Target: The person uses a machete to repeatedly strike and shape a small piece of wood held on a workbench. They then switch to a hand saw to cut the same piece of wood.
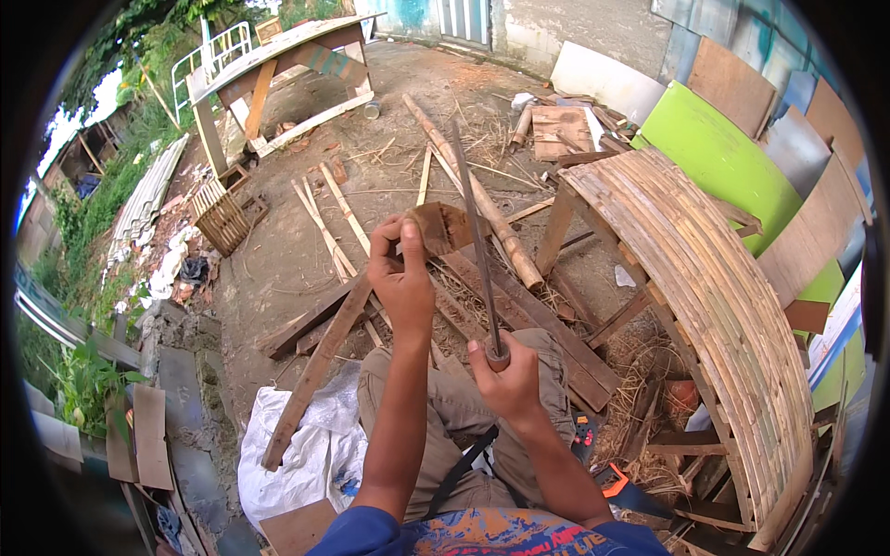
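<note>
Block point(439, 228): holding up over planks point(577, 350), just beside blade point(483, 264); not showing contact clearly. Nearest, wrapping right hand point(510, 380) round handle point(498, 355), pointing blade out front. Farther, pinching block's left edge in left hand point(400, 273). Probably best keeping that grip well clear of blade, steadying block before stroking. Beyond, facing bamboo pole point(503, 233) on ground point(278, 213).

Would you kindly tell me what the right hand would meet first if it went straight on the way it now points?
The right hand would probably meet the wooden block held in the left hand, ahead and leftward, though depth is unclear.
</note>
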`<action>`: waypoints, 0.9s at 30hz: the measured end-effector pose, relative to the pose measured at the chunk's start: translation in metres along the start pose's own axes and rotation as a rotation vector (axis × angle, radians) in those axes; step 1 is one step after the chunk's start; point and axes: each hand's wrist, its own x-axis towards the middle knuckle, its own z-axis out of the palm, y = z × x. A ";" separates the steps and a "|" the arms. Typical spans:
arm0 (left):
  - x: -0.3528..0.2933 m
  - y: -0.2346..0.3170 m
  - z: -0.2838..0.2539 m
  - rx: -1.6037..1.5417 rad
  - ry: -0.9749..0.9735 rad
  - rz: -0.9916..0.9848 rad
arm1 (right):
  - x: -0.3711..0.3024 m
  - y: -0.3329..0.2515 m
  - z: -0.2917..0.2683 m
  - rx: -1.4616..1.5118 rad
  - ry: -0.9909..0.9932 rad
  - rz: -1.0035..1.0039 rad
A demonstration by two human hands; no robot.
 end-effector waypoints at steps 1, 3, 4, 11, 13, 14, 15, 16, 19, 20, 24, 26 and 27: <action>-0.004 0.001 0.000 -0.031 -0.018 -0.035 | 0.002 -0.005 0.001 0.014 -0.006 -0.033; -0.006 -0.004 -0.002 0.035 -0.052 0.032 | 0.007 -0.025 -0.003 0.042 -0.020 -0.096; -0.008 -0.006 0.001 0.044 -0.044 0.040 | 0.009 -0.038 -0.006 0.081 0.006 -0.175; -0.020 -0.004 0.029 0.025 -0.077 0.097 | 0.034 -0.001 0.003 0.047 0.016 -0.057; -0.020 -0.007 0.025 0.087 -0.057 0.163 | 0.032 -0.003 0.004 0.020 0.027 -0.073; -0.020 -0.009 0.025 0.073 -0.060 0.149 | 0.032 -0.006 -0.001 0.105 -0.057 0.071; -0.020 -0.006 0.026 0.061 -0.059 0.133 | 0.032 -0.011 -0.010 0.190 -0.145 0.217; -0.020 -0.004 0.026 0.053 -0.052 0.115 | 0.030 -0.018 -0.017 0.271 -0.241 0.367; -0.013 -0.004 0.027 0.086 -0.071 0.106 | 0.017 -0.061 -0.029 0.220 -0.093 0.196; -0.014 -0.003 0.029 0.078 -0.065 0.093 | 0.014 -0.073 -0.030 0.234 0.003 0.051; -0.016 -0.004 0.044 0.107 -0.063 0.111 | 0.007 -0.051 -0.026 0.161 0.217 -0.377; -0.019 -0.003 0.051 0.132 -0.073 0.121 | 0.024 -0.019 -0.015 0.019 0.124 -0.119; -0.021 -0.001 0.050 0.141 -0.073 0.113 | 0.031 -0.012 -0.013 -0.045 0.075 0.014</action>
